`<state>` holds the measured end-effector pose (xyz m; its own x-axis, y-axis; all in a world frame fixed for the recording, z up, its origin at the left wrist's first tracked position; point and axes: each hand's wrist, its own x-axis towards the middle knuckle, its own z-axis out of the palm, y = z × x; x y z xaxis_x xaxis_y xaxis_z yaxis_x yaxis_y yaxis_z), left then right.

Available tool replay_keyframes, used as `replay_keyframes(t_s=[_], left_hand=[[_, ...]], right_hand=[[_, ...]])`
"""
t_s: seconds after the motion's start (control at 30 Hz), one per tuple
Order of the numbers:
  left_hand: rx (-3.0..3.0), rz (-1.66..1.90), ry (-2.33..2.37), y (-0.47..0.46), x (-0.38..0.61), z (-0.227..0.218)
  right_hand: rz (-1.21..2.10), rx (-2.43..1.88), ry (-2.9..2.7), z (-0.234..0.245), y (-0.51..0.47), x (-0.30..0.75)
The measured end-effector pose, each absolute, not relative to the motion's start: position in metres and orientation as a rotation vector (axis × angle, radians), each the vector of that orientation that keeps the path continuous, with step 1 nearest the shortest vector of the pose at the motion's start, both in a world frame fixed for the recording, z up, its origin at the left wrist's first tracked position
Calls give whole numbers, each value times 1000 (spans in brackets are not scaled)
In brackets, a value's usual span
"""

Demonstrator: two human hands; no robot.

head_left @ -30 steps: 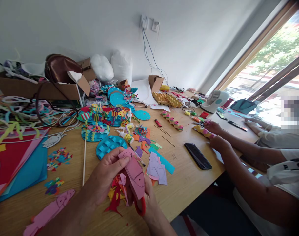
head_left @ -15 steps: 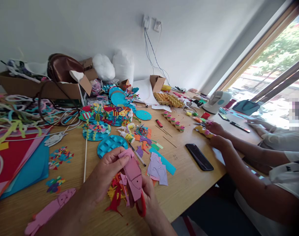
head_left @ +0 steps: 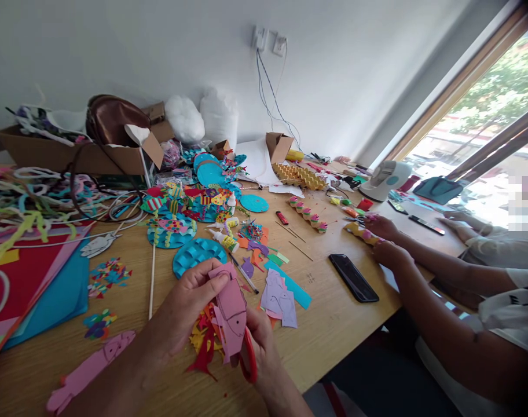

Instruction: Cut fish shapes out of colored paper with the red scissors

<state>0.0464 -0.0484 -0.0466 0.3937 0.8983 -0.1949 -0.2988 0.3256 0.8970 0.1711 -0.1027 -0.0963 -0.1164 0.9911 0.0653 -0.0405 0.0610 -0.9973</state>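
Pink paper cutout [head_left: 231, 310]: fish-like shape with drawn lines, held upright between both hands over the near edge of the surface [head_left: 333, 324].
Left hand [head_left: 183, 313]: grip closed on the cutout's upper end, thumb and forefinger pinching the top corner.
Right hand [head_left: 261, 347]: below and behind the cutout, grip closed through the red handles of the scissors [head_left: 249, 359]; the blades are hidden behind the paper.
Scraps [head_left: 203, 341]: red, yellow and orange offcuts lie on the surface right under the hands.
Lilac pieces [head_left: 279, 298]: cut shapes just to the right of the cutout, on a teal strip.
Teal woven disc [head_left: 197, 258]: just beyond the left hand.
Black phone [head_left: 353, 277]: flat on the surface, well to the right.
Second pink cutout [head_left: 90, 370]: lies flat at the near left.
Co-worker's hands [head_left: 388, 252]: at the right edge, on a yellow piece dotted pink.
Cardboard box [head_left: 73, 153]: far left, against the wall.
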Motion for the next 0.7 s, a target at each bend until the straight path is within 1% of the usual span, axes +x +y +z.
replay_keyframes(t_s=[0.47,0.7], left_hand=[[966,842,784,-48,43,-46],[974,820,765,-47,40,-44]], right_hand=[[1248,-1061,-1311,-93,-104,174],[1257,-1127,-1319,-94,-104,174]])
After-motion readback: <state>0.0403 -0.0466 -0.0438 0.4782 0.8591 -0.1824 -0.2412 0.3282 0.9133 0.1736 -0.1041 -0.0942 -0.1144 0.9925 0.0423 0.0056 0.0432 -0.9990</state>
